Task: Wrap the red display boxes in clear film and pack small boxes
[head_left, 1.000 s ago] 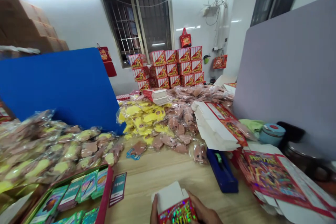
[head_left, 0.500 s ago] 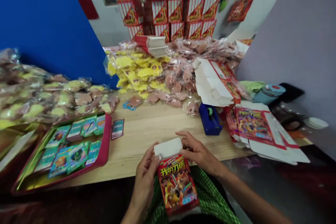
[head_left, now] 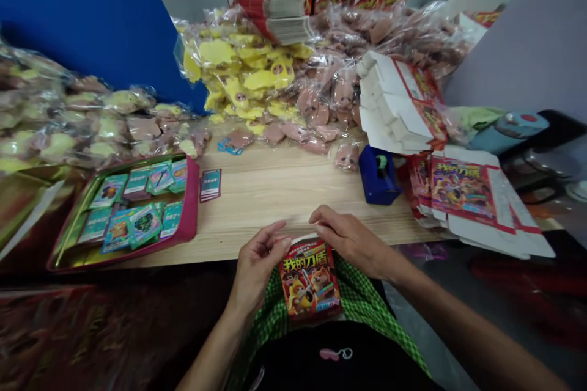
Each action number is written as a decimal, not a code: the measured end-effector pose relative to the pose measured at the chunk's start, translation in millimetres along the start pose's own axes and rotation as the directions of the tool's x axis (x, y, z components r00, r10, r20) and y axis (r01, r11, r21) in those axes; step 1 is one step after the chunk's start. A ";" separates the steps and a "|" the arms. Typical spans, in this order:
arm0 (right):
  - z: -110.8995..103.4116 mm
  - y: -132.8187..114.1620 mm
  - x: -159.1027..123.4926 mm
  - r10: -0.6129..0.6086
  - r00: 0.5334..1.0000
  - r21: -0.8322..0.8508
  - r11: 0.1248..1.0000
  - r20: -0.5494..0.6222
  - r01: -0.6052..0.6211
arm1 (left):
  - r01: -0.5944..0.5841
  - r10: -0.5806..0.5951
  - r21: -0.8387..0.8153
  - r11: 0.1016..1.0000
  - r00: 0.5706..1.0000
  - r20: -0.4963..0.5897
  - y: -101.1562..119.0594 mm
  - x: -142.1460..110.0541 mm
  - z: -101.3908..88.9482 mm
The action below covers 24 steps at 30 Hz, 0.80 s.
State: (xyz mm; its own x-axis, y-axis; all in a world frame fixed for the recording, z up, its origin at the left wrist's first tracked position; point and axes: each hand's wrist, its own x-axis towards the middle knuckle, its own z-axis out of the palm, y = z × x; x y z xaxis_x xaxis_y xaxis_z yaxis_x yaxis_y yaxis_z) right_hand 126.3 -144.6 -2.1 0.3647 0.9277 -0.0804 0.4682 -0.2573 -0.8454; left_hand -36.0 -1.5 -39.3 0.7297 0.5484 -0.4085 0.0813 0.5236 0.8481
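Head view: left hand (head_left: pixel 259 259) gripping red box (head_left: pixel 310 284), lower centre; right hand (head_left: pixel 355 241) at its top edge, grip unclear; card tray (head_left: pixel 188 214) left.

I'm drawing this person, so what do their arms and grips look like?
The left grip and right grip are bare hands, without gloves. Both forearms show no sleeves. The black clothing has a small pink design; green checked cloth shows too.

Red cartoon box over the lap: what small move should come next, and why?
Probably press the top of the red cartoon box shut: the left hand and right hand are both at that end, where a pale edge shows.
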 end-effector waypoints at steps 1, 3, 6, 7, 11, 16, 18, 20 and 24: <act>0.6 -1.9 0.4 0.022 1.000 -0.031 0.999 -0.011 -0.022 | 0.014 -0.014 -0.004 1.000 1.000 -0.009 1.7 -0.1 1.9; 2.9 -5.0 1.2 0.043 0.999 -0.068 0.997 -0.017 -0.044 | 0.027 -0.027 0.002 1.000 1.000 -0.012 3.7 -0.8 3.6; 6.8 -7.3 1.7 0.027 0.999 -0.103 0.994 -0.027 -0.030 | -0.010 0.007 0.079 0.997 0.999 0.045 3.8 -2.2 -1.2; 7.8 -7.3 1.2 0.007 1.000 -0.114 0.993 -0.028 -0.010 | -0.038 0.029 0.119 0.992 0.997 0.078 3.2 -2.5 -5.0; 12.6 -0.8 -6.3 -0.088 0.996 -0.097 0.991 0.033 0.091 | -0.212 0.154 0.299 0.930 0.966 0.206 -3.5 -1.1 -27.2; 32.0 14.3 -17.2 -0.189 0.982 -0.035 0.981 0.002 0.189 | -0.411 0.294 0.378 0.829 0.897 0.331 -17.3 -1.1 -43.7; 36.4 13.2 -19.2 -0.220 0.974 0.018 0.975 -0.062 0.221 | -0.438 0.338 0.367 0.821 0.890 0.307 -13.7 -4.9 -40.6; 30.2 7.8 -20.6 -0.277 0.953 0.063 0.956 -0.124 0.286 | -0.460 0.377 0.393 0.796 0.885 0.273 1.8 -10.7 -33.0; -19.0 6.4 -24.9 -0.131 0.891 -0.014 0.990 -0.435 0.139 | -0.594 0.639 0.557 0.581 0.757 0.140 55.2 -14.2 -15.5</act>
State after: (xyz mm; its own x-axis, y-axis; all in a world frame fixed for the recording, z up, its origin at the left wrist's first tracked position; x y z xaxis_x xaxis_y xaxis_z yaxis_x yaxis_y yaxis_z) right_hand 135.5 -174.5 4.5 0.6138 0.7421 0.2695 0.5256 -0.1293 -0.8409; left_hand -52.4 29.7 8.1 0.6994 0.6577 0.2799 -0.0082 -0.3843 0.9232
